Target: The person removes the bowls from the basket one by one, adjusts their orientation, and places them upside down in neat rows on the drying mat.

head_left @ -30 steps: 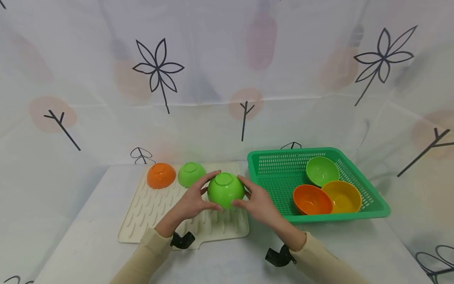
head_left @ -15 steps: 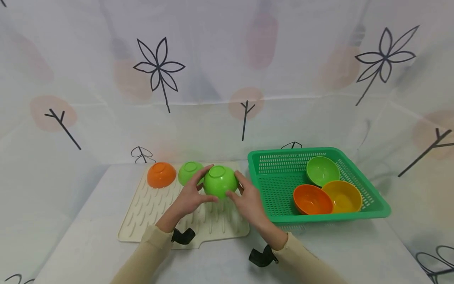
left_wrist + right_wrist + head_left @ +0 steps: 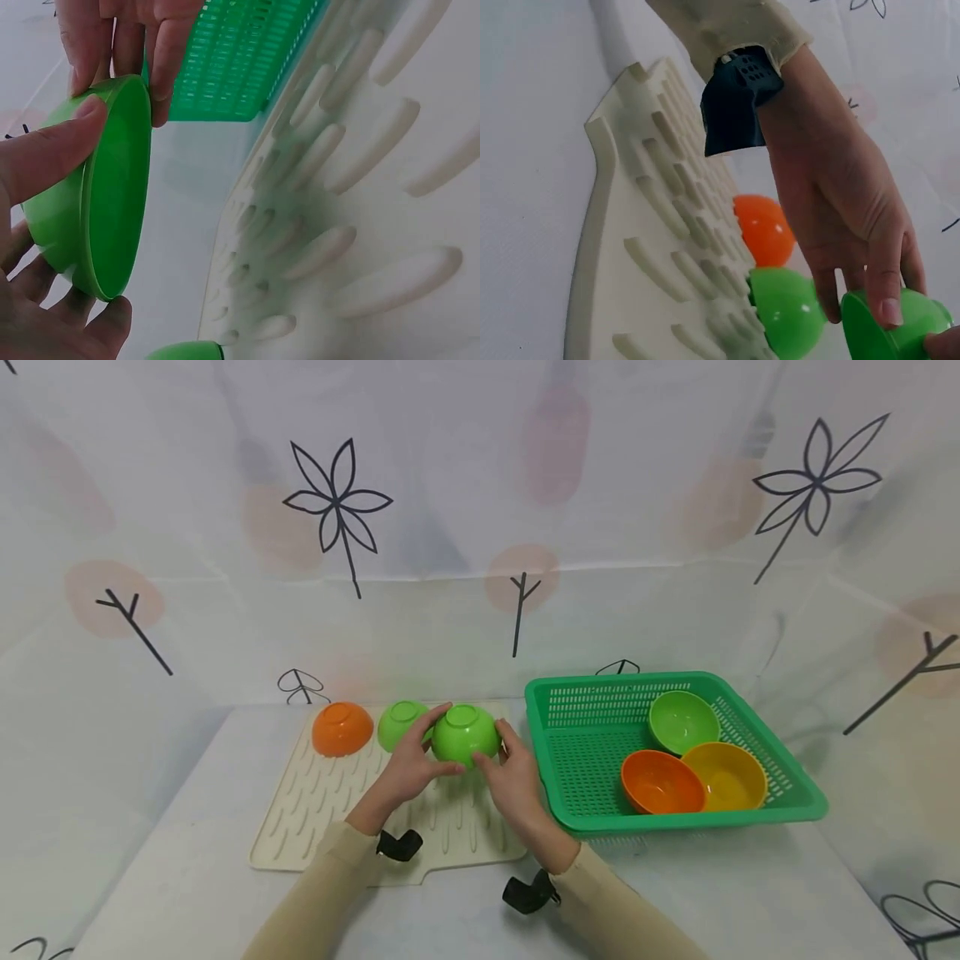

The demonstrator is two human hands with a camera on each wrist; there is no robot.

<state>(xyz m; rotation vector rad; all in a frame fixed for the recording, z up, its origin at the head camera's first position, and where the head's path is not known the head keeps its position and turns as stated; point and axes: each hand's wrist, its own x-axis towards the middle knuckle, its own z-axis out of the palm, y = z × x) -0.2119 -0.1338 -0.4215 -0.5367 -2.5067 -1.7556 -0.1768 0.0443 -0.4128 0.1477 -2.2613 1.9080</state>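
Both hands hold a green bowl (image 3: 465, 737) upside down, low over the cream drying mat (image 3: 322, 814). On its left side, my left hand (image 3: 408, 764) grips it with the thumb near the rim and the fingers spread around the far side. My right hand (image 3: 513, 781) pinches the right side between thumb and fingers. In the left wrist view the bowl's open side (image 3: 120, 195) faces the mat's ridges, with a gap between. Just left of the held bowl, another green bowl (image 3: 397, 724) lies rim down, partly hidden by my left hand. An orange bowl (image 3: 342, 729) is upturned beside it.
A green plastic basket (image 3: 573, 824) stands to the right of the mat. Inside it sit a green bowl (image 3: 682, 722), an orange bowl (image 3: 660, 783) and a yellow bowl (image 3: 727, 777), all mouth up. A patterned cloth backdrop (image 3: 480, 510) rises behind the table.
The held green bowl has moved slightly left and away from me, toward the back of the mat, and both hands have travelled with it. The other bowls have stayed put.
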